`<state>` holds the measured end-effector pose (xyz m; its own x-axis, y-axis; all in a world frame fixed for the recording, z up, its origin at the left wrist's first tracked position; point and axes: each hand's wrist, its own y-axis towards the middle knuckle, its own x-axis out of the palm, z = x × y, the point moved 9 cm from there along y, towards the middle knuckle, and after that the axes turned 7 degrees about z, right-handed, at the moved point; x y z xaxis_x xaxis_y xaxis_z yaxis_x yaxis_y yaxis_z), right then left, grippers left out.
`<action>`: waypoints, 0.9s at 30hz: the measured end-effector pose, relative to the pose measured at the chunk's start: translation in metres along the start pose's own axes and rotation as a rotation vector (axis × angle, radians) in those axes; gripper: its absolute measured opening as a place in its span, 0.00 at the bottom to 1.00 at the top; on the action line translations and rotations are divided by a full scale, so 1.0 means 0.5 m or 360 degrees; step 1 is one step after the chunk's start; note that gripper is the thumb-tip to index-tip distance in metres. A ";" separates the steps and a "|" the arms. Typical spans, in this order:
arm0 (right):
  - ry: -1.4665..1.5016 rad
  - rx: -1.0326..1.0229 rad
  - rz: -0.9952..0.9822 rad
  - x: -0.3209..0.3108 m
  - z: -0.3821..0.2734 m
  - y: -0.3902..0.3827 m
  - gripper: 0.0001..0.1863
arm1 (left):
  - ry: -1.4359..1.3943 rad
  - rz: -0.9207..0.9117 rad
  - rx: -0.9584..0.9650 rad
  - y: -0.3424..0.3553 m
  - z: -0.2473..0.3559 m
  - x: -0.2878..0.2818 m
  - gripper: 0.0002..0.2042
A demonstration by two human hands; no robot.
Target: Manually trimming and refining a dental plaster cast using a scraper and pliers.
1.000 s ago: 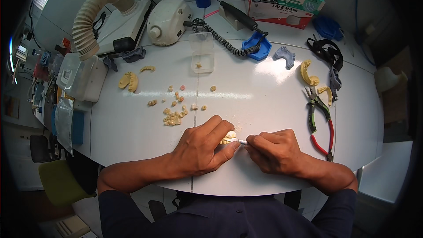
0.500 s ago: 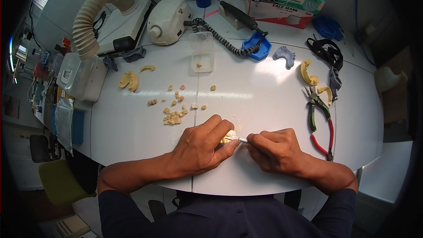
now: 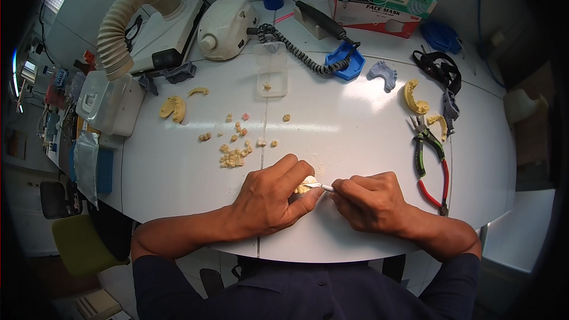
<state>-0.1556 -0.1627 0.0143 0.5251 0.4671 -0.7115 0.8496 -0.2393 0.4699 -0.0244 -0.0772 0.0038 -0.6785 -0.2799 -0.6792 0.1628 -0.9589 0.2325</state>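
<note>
My left hand (image 3: 272, 197) is wrapped round a pale yellow dental cast piece (image 3: 302, 188), which is partly hidden by my fingers. My right hand (image 3: 370, 201) grips a slim silver carving tool (image 3: 326, 188), its flat tip resting against the piece by my left thumb. Just beyond them lie pale shavings on the white table (image 3: 355, 136). A cluster of small tooth-like pieces (image 3: 234, 157) sits ahead of my left hand. Long-nosed pliers (image 3: 441, 175) with red and green-black handles lie to the right of my right hand.
Yellow casts (image 3: 173, 108) (image 3: 415, 101), a grey-blue impression (image 3: 382, 76) and a clear box (image 3: 271, 83) lie farther back. Along the rear stand a white control unit (image 3: 222, 32), a hose extractor (image 3: 121, 29), a handpiece (image 3: 323, 21), mask boxes (image 3: 373, 15) and a plastic container (image 3: 106, 106) at left.
My right hand and the tool have shifted very slightly upward against the piece. My left hand stays in place, and the things on the table are unchanged.
</note>
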 end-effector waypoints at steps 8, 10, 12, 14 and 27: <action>0.0053 -0.0059 0.0001 -0.001 -0.005 -0.001 0.11 | -0.0079 0.0005 -0.0016 -0.001 0.005 -0.003 0.15; 0.0046 -0.0054 -0.0005 0.000 -0.004 0.000 0.11 | -0.0094 0.0008 -0.0012 -0.001 0.006 -0.003 0.15; 0.0038 -0.0048 -0.0011 0.001 -0.003 0.000 0.11 | -0.0108 -0.0007 -0.0032 0.000 0.005 -0.003 0.15; 0.0044 -0.0047 -0.0014 0.001 -0.003 0.000 0.11 | -0.0102 0.0001 -0.0019 0.000 0.004 -0.003 0.15; 0.0046 -0.0037 0.0003 0.000 -0.002 -0.001 0.11 | -0.0092 -0.0018 -0.0029 0.000 0.003 -0.002 0.15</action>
<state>-0.1560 -0.1616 0.0146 0.5248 0.4909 -0.6954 0.8471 -0.2207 0.4835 -0.0250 -0.0768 0.0056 -0.7203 -0.2664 -0.6404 0.1678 -0.9628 0.2119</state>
